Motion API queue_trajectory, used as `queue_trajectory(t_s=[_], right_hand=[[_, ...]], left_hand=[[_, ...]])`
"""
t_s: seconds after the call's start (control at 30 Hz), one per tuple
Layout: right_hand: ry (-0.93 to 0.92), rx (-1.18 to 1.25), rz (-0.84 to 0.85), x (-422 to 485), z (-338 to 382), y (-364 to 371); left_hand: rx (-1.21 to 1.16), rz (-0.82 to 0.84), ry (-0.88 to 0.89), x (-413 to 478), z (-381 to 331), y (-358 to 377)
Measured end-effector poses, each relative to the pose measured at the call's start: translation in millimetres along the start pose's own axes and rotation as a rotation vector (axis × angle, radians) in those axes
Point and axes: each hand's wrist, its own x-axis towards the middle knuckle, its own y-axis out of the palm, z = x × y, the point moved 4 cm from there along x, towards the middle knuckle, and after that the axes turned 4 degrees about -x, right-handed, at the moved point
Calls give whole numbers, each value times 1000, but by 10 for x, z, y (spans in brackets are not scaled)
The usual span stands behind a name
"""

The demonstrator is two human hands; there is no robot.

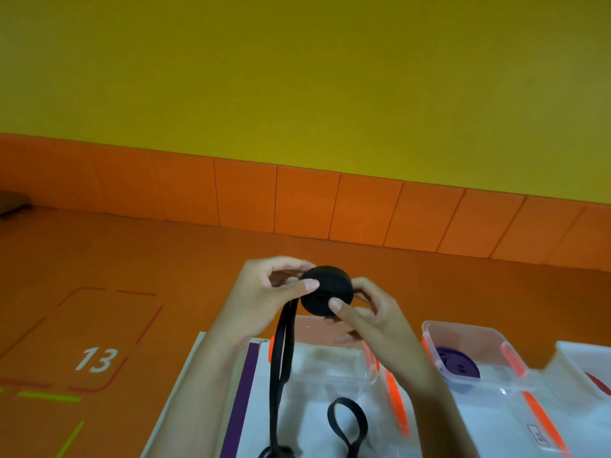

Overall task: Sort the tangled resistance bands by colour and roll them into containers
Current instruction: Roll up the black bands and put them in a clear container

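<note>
Roll of black flat resistance band (325, 290), disc-shaped, held in the air between the hands: left hand (264, 292) pinches its left rim, right hand (367, 312) grips its near right side. Unwound black tail (275, 391) leaves the roll on the left and hangs straight down to the white worktop (198, 391), closest to the left hand. Clear plastic container with orange clips (372, 375) sits just below the roll; judged: winding unfinished.
</note>
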Motion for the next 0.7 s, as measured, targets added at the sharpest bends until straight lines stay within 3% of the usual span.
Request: queue_trajectory(t_s=[0.07, 0.2, 0.47, 0.7], right_hand=[[-28, -69, -67, 35, 67, -93], [-12, 84, -169, 37, 64, -155], [8, 274, -89, 60, -27, -41], [-23, 203, -52, 48, 26, -113]], left_hand=[[16, 10, 29, 1, 23, 58], [-138, -19, 2, 10, 70, 147], [-266, -21, -148, 51, 187, 26], [-99, -32, 19, 33, 88, 54]])
